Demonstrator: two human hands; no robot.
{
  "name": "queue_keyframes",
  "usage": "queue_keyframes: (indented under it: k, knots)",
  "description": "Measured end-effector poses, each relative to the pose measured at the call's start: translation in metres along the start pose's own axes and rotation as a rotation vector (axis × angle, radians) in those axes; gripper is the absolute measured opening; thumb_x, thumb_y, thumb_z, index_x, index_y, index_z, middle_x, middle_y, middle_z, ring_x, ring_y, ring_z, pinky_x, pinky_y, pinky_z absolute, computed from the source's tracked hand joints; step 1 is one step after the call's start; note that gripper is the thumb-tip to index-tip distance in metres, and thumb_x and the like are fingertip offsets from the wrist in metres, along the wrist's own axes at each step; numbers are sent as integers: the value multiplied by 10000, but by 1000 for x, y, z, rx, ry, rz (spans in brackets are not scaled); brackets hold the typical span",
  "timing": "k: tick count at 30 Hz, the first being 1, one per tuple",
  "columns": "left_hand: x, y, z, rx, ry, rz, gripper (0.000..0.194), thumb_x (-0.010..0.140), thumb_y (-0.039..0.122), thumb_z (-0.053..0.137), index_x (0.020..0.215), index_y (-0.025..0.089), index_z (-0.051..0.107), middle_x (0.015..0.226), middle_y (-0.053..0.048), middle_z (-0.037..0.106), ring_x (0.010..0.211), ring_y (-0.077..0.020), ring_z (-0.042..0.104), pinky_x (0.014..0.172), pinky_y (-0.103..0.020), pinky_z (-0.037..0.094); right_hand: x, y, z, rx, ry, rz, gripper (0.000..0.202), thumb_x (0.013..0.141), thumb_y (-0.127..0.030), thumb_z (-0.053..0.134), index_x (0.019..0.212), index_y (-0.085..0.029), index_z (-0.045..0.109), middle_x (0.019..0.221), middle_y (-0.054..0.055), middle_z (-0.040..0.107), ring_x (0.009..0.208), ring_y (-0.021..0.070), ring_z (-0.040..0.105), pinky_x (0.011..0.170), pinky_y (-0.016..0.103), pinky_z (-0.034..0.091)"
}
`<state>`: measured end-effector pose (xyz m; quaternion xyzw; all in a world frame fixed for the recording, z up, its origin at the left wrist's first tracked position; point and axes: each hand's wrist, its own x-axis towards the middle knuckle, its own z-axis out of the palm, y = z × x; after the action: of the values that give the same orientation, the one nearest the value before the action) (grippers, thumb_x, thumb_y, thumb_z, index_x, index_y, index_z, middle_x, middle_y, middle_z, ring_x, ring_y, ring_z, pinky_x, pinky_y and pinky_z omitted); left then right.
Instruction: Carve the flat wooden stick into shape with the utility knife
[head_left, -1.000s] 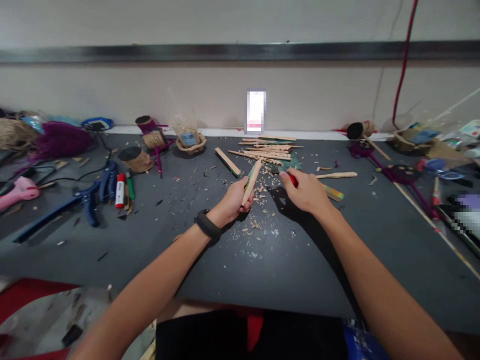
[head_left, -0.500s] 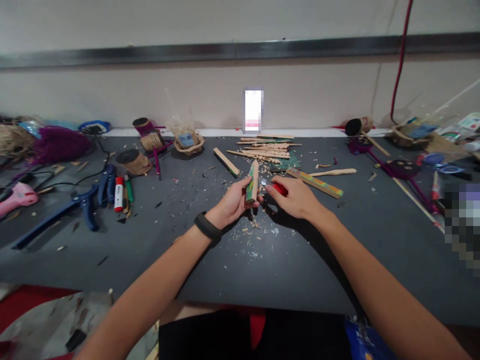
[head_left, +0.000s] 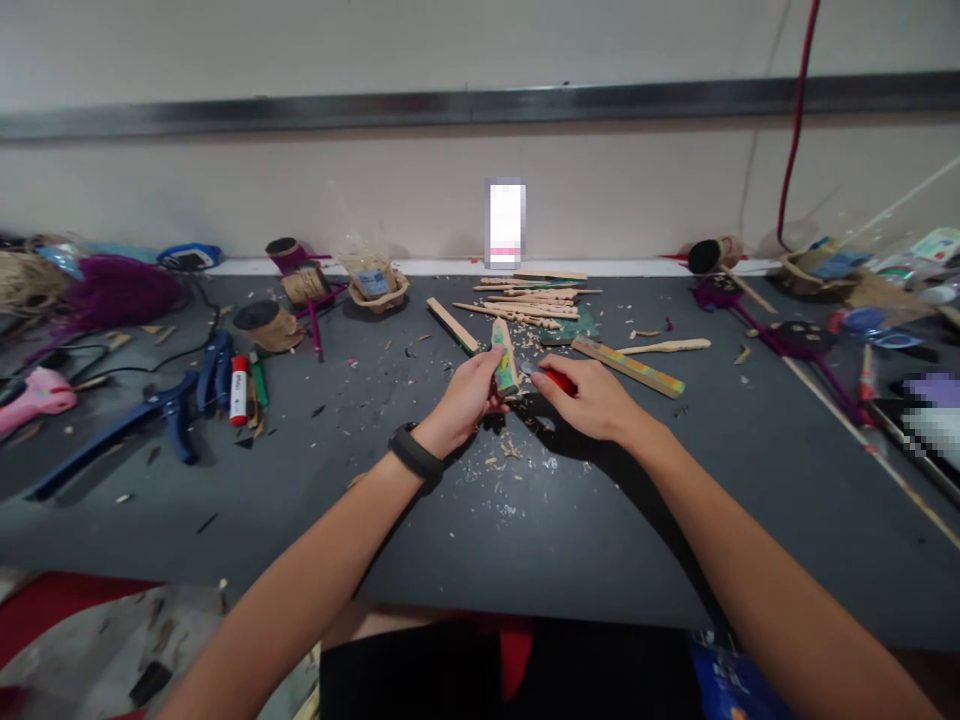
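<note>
My left hand [head_left: 463,396] is closed around a wooden stick [head_left: 505,370] with one painted green-and-yellow face and bare pale wood along its side; its tapered end points away from me. Just to the right, my right hand [head_left: 594,398] grips a red-handled knife [head_left: 559,380], and its short metal blade shows close to the stick's right side. I cannot tell whether the blade touches the wood. Wood shavings [head_left: 510,452] lie scattered below both hands. Behind them is a group of carved pale sticks [head_left: 536,305].
A painted wooden strip [head_left: 630,367] lies right of my hands, another strip [head_left: 451,325] to the left. Blue pliers [head_left: 176,400], a red-capped marker [head_left: 238,388] and a pink glue gun [head_left: 37,395] sit at left. A blurred bright phone-like screen [head_left: 507,222] stands against the wall.
The stick has turned in my left hand, showing more of its painted face, and its tip has shifted slightly left. My right hand with the knife stays almost in place.
</note>
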<state>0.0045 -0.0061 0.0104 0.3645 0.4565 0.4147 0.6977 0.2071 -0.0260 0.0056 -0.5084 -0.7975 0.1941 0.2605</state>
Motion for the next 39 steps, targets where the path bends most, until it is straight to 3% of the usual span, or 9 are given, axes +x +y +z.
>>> queue_keyframes:
  k: [5,17,33,37,39]
  knots:
    - [0,-3,0,76,25,57,353,1087,465,534,859,203,597,542,57,494,347,-53,338,374,-214,301,-3,-10,2,6,-70,-22,414,1082,-564,431,922,-243,638,722,17,640,679,204,557,661,330,306]
    - [-5,1,5,132,46,-46,338,1124,360,425,988,162,662,522,61,455,359,-54,333,395,-193,166,-4,-13,4,-41,-100,-33,419,1079,-547,438,919,-242,676,737,21,679,649,188,532,657,325,288]
    - [-2,0,6,243,144,-32,386,1131,294,385,795,187,543,531,62,439,395,-60,350,431,-202,225,-1,-27,7,-202,-75,85,422,1061,-563,432,915,-271,698,734,20,694,722,222,596,648,324,275]
    - [-11,-5,10,255,108,16,361,1097,300,428,763,198,520,534,62,426,396,-67,332,426,-211,223,0,-12,-2,-240,-37,129,438,1070,-571,422,954,-268,716,828,52,745,755,235,616,660,331,293]
    - [-20,-9,15,309,26,61,332,1071,330,474,777,198,552,540,58,435,404,-76,339,423,-225,229,1,5,-12,-274,73,239,437,1072,-544,415,955,-254,720,882,81,761,766,247,617,655,336,293]
